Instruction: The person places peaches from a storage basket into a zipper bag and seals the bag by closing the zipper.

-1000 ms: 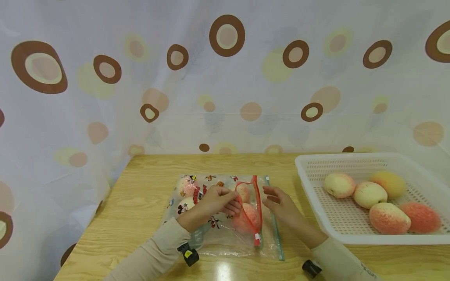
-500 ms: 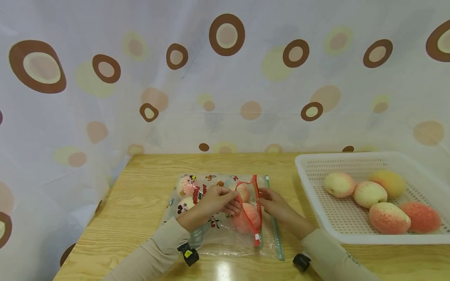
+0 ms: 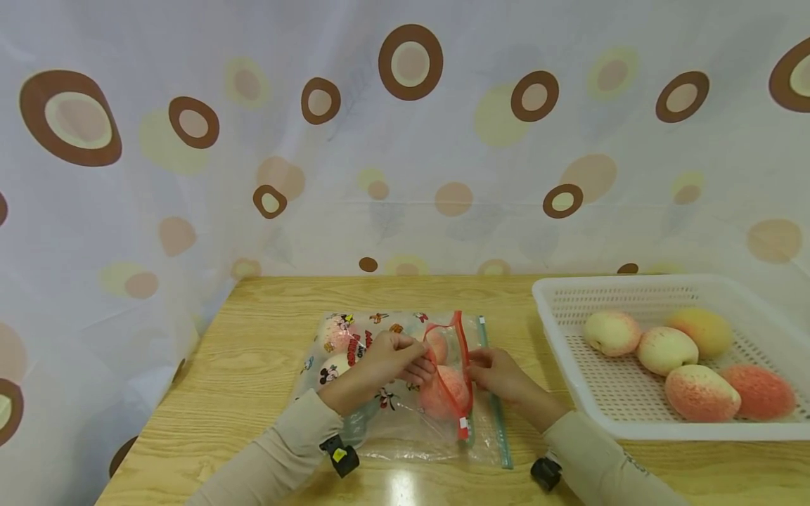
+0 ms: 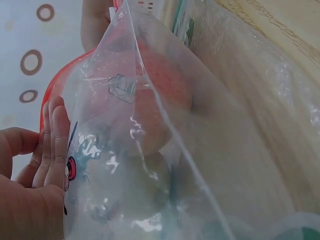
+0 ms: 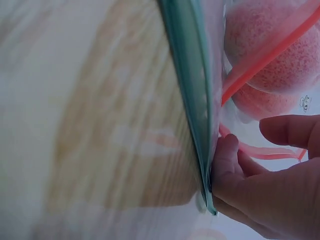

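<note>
A clear zip bag (image 3: pixel 395 439) with cartoon prints lies on the table, several peaches inside. Its mouth gapes to the right, edged by a red zip strip (image 3: pixel 464 344). My left hand (image 3: pixel 392 360) pinches the near lip of that mouth between thumb and index finger, the other fingers extended along the film. At the opposite lip is my right hand (image 3: pixel 500 374), thumb apart from the fingers and fingertips right at the red strip. A pink peach (image 5: pixel 275 45) shows just inside the mouth. A teal zip strip (image 3: pixel 500 429) runs beneath, beside my right hand.
A white perforated basket (image 3: pixel 572 393) stands at the right with several peaches (image 3: pixel 701 393) in it. The wooden table (image 3: pixel 253 351) meets a patterned cloth (image 3: pixel 405 140) behind and at the left.
My right hand has moved left and slightly down, from beside the bag to its red-edged lip. My left hand keeps its pinch on the other lip.
</note>
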The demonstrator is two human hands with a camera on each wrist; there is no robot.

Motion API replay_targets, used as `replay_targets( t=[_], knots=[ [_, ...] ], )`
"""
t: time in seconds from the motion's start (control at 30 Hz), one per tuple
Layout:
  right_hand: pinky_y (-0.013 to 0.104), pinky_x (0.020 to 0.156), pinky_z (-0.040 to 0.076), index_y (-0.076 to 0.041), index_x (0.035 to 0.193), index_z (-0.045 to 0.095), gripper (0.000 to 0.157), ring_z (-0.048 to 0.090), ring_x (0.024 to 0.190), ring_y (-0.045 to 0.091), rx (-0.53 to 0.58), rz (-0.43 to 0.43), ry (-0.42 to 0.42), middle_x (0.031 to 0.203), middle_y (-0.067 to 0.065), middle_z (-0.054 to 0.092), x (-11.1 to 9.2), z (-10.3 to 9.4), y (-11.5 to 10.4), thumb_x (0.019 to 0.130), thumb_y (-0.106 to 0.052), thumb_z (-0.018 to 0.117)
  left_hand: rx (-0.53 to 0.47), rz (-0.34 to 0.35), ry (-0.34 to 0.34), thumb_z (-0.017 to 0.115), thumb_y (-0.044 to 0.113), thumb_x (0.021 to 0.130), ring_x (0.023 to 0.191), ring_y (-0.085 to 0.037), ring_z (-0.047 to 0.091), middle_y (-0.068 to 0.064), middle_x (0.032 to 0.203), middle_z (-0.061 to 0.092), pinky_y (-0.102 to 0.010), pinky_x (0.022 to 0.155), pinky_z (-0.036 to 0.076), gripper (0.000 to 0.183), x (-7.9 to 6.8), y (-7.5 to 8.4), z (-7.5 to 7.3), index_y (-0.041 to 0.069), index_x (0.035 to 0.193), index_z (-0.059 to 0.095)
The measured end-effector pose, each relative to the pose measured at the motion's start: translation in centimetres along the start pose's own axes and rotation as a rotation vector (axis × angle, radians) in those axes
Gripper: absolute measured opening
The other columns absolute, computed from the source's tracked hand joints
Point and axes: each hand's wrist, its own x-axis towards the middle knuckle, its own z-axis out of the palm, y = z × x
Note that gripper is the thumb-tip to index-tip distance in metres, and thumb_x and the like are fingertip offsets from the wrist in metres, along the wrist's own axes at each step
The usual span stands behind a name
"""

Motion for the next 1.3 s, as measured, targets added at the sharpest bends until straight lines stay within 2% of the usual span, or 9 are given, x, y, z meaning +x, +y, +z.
replay_targets(
  t=[0.1,0.27,0.3,0.4,0.53,0.67,0.9,1.13,1.3],
  knots=[
    [0.026,0.06,0.048,0.02,0.111,0.057,0.032,0.054,0.069,0.013,-0.122,-0.034,-0.009,0.086,0.015,0.064,0.0,-0.1,0.2,0.087,-0.002,0.06,0.006,0.0,0.002,0.054,0.018,0.099,0.067,-0.01,0.067,-0.004,0.076,0.07,-0.027,0.067,0.059,0.03,-0.1,0.1,0.0,-0.008,0.1,0.068],
    [0.024,0.055,0.046,0.005,0.086,0.069,0.015,0.052,0.062,0.01,-0.38,-0.094,-0.035,0.071,0.002,0.063,0.0,-0.2,0.4,0.084,-0.01,0.067,0.012,0.007,-0.004,0.054,0.019,0.099,0.067,-0.01,0.067,-0.004,0.077,0.071,-0.028,0.067,0.059,0.03,-0.2,0.3,0.0,-0.007,0.097,0.068],
    [0.024,0.054,0.045,0.002,0.083,0.069,0.013,0.053,0.06,0.01,-0.406,-0.103,-0.046,0.068,0.001,0.062,-0.1,-0.2,0.4,0.084,-0.01,0.068,0.012,0.008,-0.005,0.054,0.02,0.099,0.067,-0.01,0.067,-0.004,0.077,0.071,-0.028,0.067,0.059,0.03,-0.2,0.3,0.0,-0.007,0.097,0.068],
    [0.024,0.051,0.047,0.002,0.08,0.067,0.011,0.056,0.056,0.01,-0.389,-0.118,-0.091,0.064,0.002,0.063,-0.3,-0.2,0.2,0.084,-0.008,0.065,0.013,0.012,-0.006,0.055,0.021,0.099,0.067,-0.01,0.067,-0.004,0.077,0.071,-0.028,0.067,0.059,0.031,-0.2,0.3,0.0,-0.007,0.097,0.068],
    [0.025,0.051,0.053,0.008,0.082,0.062,0.013,0.06,0.056,0.011,-0.237,-0.11,-0.173,0.065,0.005,0.063,-0.5,-0.2,0.1,0.089,-0.003,0.058,0.012,0.017,-0.007,0.055,0.021,0.099,0.067,-0.01,0.067,-0.003,0.076,0.07,-0.027,0.067,0.059,0.031,-0.3,0.3,-0.2,-0.008,0.097,0.067],
    [0.023,0.052,0.055,0.009,0.087,0.057,0.015,0.059,0.057,0.008,-0.041,-0.033,-0.235,0.068,0.002,0.06,-0.5,0.0,0.1,0.095,-0.003,0.051,0.02,0.036,0.006,0.054,0.021,0.099,0.066,-0.011,0.067,-0.003,0.074,0.069,-0.027,0.067,0.059,0.031,-0.7,0.7,-0.7,-0.007,0.095,0.066],
    [0.016,0.058,0.051,0.013,0.114,0.049,0.026,0.055,0.065,0.006,0.266,0.107,-0.186,0.077,0.0,0.056,-0.4,0.3,-1.0,0.1,-0.008,0.047,0.026,0.118,0.071,0.049,0.019,0.1,0.066,-0.012,0.066,-0.003,0.073,0.067,-0.025,0.065,0.058,0.031,-2.0,3.2,-2.6,-0.004,0.086,0.066],
    [0.016,0.072,0.055,0.016,0.133,0.037,0.044,0.064,0.075,0.006,0.511,0.06,-0.228,0.086,0.001,0.063,-0.5,0.7,-3.0,0.098,-0.006,0.052,-0.012,0.213,0.18,0.049,0.018,0.101,0.065,-0.011,0.066,-0.001,0.07,0.065,-0.024,0.064,0.057,0.027,-3.5,5.9,-4.8,0.003,0.082,0.062],
    [0.017,0.077,0.055,0.018,0.139,0.028,0.051,0.065,0.08,0.005,0.564,-0.005,-0.249,0.087,-0.002,0.064,-0.5,1.2,-4.7,0.098,-0.003,0.05,-0.026,0.264,0.224,0.049,0.019,0.101,0.065,-0.012,0.065,0.0,0.07,0.064,-0.024,0.065,0.057,0.028,-4.3,6.7,-6.2,0.005,0.081,0.062]
  ],
)
